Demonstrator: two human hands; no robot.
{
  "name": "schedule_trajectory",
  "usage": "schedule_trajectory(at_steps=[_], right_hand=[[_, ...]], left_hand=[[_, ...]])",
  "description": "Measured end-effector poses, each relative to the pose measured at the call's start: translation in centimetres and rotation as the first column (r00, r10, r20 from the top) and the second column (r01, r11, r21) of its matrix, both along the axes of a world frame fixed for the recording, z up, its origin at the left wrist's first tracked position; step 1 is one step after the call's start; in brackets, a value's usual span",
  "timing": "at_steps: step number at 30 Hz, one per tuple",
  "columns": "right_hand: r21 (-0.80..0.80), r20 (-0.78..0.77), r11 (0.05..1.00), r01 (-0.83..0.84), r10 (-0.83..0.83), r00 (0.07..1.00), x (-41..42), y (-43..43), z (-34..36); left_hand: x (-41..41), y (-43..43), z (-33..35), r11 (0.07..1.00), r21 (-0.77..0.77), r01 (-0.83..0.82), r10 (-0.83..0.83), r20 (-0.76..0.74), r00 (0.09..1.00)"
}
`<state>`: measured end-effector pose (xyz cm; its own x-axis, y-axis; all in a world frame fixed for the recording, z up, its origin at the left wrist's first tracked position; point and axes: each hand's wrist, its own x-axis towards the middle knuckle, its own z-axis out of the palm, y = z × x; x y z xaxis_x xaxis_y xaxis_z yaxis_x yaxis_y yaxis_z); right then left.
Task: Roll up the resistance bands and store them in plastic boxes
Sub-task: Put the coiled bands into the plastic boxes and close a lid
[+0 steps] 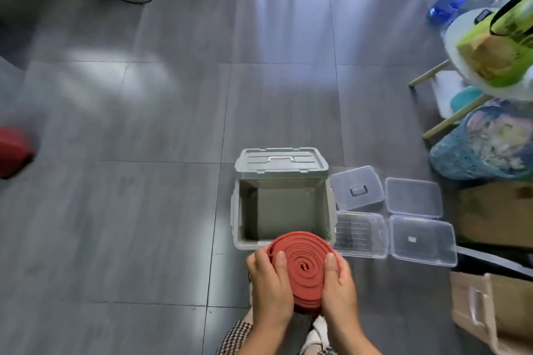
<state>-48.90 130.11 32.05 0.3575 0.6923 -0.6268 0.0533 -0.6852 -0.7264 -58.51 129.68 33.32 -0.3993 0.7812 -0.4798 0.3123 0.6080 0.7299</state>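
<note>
A red resistance band (302, 265) is wound into a flat spiral coil, held between both hands just in front of the grey box. My left hand (268, 288) grips the coil's left side with the thumb across its top. My right hand (339, 288) cups the right side, thumb on the rim. The open grey plastic box (284, 212) stands on the floor just beyond the coil, with nothing visible inside. Its grey lid (281, 163) with a white handle lies behind it.
Two clear plastic boxes (360, 235) (422, 241) lie open right of the grey box, with their lids (357, 192) (414, 197) behind. Cardboard boxes (496, 216), bags and a stool's legs (450, 118) crowd the right side. A red object (13, 151) sits far left on the grey tiles.
</note>
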Motion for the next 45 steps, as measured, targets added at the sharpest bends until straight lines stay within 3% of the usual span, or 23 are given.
schedule_trajectory(at_steps=[6,13,20,23,27,35,37,41,45], right_hand=[[-0.051,0.007,0.999,-0.012,0.012,1.0,-1.7,6.7,-11.5],[-0.089,-0.01,0.992,-0.092,0.092,0.996,-2.1,11.4,-29.8],[-0.067,0.04,0.987,-0.144,0.147,0.988,-1.9,14.4,-46.7],[-0.036,0.055,0.985,-0.17,0.172,0.984,-2.0,15.9,-51.1],[0.01,0.127,0.981,-0.195,0.192,0.973,-2.1,17.7,-55.0],[0.018,0.2,0.982,-0.189,0.182,0.963,-2.5,16.6,-57.0],[0.038,0.275,0.977,-0.21,0.192,0.942,-2.6,17.0,-57.3],[-0.072,0.431,0.964,-0.256,0.261,0.864,-2.2,17.3,-57.6],[-0.024,0.397,0.971,-0.237,0.227,0.889,-2.5,17.1,-57.6]], left_hand=[[-1.6,6.8,-11.5,0.996,-0.085,0.001,0.0,0.009,1.0],[-1.8,10.8,-29.6,0.994,-0.074,-0.08,0.084,0.06,0.995],[-1.3,13.4,-47.5,0.992,-0.071,-0.108,0.104,-0.062,0.993],[-1.3,14.6,-52.0,0.993,0.012,-0.121,0.121,-0.098,0.988],[-1.2,16.0,-55.6,0.989,0.109,-0.1,0.11,-0.091,0.99],[-1.8,15.9,-57.4,0.992,0.101,-0.069,0.078,-0.083,0.994],[-1.9,16.1,-57.6,0.991,0.125,-0.039,0.051,-0.092,0.994],[-1.9,16.7,-57.6,0.984,0.178,0.034,-0.014,-0.114,0.993],[-2.1,16.7,-58.0,0.991,0.082,0.103,-0.079,-0.261,0.962]])
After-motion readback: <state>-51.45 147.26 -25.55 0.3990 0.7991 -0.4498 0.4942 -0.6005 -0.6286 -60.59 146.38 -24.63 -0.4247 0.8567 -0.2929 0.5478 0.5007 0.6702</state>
